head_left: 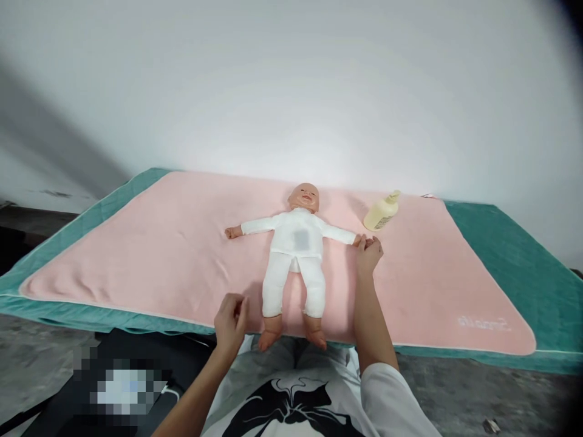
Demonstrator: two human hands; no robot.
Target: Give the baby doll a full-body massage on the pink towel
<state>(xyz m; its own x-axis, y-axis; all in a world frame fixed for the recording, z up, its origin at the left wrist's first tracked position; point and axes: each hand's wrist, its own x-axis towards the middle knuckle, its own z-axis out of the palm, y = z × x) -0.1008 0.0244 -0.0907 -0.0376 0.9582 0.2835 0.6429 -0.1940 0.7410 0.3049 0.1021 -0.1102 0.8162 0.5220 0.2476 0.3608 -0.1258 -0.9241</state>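
Note:
A baby doll (297,238) with a white cloth body lies on its back on a pink mat (182,243), arms spread, its feet over the front edge. My right hand (370,254) is closed at the doll's hand on the right side, its fingers pinched there. My left hand (231,318) rests near the mat's front edge, left of the doll's legs, with its fingers curled; whether anything is inside them is hidden. Just behind my right hand stands a pale yellow pump bottle (381,213).
Under the pink mat is a green cover (514,243), showing at both sides and along the front. A white wall (291,91) rises behind. A black item (182,358) is below the front edge at the left.

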